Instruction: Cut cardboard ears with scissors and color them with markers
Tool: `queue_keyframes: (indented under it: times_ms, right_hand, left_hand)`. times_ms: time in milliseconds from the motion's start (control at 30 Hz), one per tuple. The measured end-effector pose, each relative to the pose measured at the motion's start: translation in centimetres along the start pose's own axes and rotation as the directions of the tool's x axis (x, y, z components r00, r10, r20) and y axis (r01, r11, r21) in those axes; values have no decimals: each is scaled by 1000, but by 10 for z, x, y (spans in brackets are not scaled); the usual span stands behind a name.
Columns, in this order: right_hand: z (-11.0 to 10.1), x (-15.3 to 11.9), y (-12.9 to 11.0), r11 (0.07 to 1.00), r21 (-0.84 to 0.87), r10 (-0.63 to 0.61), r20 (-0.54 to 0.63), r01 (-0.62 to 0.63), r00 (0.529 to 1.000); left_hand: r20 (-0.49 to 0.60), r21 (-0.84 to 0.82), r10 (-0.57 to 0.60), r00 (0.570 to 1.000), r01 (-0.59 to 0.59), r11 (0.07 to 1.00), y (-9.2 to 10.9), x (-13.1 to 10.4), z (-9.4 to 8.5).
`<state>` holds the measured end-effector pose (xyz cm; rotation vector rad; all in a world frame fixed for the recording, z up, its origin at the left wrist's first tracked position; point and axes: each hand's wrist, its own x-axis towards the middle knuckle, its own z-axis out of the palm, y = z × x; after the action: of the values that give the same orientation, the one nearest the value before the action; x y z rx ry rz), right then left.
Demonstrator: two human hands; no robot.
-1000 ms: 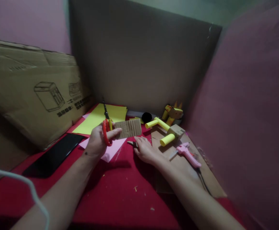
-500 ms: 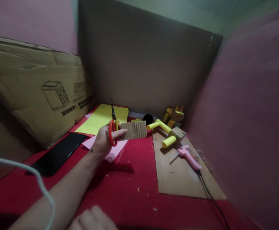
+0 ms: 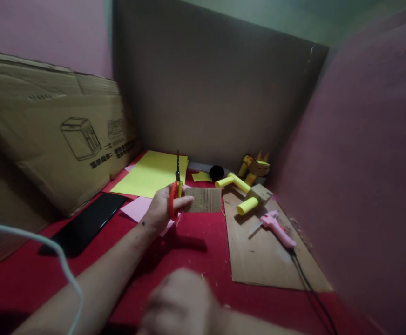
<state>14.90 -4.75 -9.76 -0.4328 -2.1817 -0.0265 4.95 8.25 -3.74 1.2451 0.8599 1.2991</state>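
— Where is the brown, rectangular corrugated-cardboard piece [image 3: 206, 200] held?
— In the left hand [image 3: 160, 209], with red-handled, dark-bladed scissors [image 3: 172, 202]; its long axis is pointed rightward from the thumb.
— The right hand [image 3: 182, 300]?
— Apart, nearer the body; its blurred grip cannot be told.

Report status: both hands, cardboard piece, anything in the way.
Left hand pinching cardboard piece, scissors also in hand. Right hand blurred in front, grip unclear. Pink glue gun to the right, not blocking.

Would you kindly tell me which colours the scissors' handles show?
The scissors' handles are red and yellow, seen in the head view.
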Motion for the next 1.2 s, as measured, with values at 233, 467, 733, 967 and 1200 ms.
queue_keyframes:
  times_ms: [233,467,733,967,1200]
  right_hand:
    - [-97,18,107,502,564,862,-267,-655,430]
    - [-51,-12,130,24,853,888,222,-522,402]
    - [-58,-17,129,9,887,868,222,-461,444]
    - [-57,-15,133,53,913,923,110,-404,369]
    - [-58,-15,129,31,938,921,106,-344,374]
  left_hand:
    - [24,19,-21,1000,20,1000,-6,1,2]
    - [54,149,-116,992,107,983,-20,-2,9]
    - [199,128,-159,967,135,982,-19,-2,12]
    - [224,121,-183,957,159,980,-26,-2,10]
    - [185,122,-127,975,106,987,-26,-4,13]
